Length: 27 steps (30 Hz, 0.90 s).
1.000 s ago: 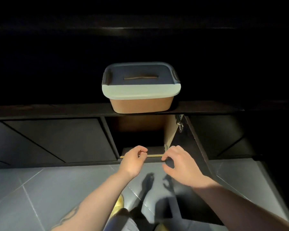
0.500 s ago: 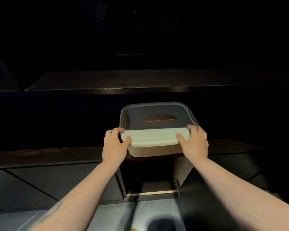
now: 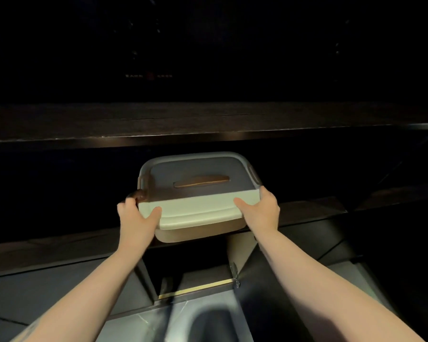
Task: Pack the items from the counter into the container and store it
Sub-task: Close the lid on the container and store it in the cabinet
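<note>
Head view: container (image 3: 198,201) (lidded) gripped between left hand (image 3: 136,215) and right hand (image 3: 262,208).

- Left hand (image 3: 136,218): bare forearm extended forward, thumb laid on near face of lidded pale plastic container (image 3: 198,206), fingers curled round its left end.
- Right hand (image 3: 262,211): mirrored grip, right end.
</note>
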Each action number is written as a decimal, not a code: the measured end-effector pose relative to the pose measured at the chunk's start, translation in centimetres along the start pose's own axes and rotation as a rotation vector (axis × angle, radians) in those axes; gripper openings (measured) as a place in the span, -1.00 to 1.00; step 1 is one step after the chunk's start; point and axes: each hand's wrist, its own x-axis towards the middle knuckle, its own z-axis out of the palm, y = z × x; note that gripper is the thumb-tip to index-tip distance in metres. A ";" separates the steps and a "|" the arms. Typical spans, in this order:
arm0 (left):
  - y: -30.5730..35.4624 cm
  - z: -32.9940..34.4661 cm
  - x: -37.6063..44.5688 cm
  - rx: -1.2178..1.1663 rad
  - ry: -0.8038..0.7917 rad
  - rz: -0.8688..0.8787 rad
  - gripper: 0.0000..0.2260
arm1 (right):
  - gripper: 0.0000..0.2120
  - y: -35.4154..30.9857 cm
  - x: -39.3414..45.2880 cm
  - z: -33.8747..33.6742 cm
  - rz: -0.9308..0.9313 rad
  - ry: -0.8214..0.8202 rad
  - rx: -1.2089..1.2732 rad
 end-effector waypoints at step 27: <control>-0.7 -3.8 -6.1 0.033 -0.154 -0.206 -0.31 | -0.61 6.6 -4.8 -3.8 0.300 -0.233 0.470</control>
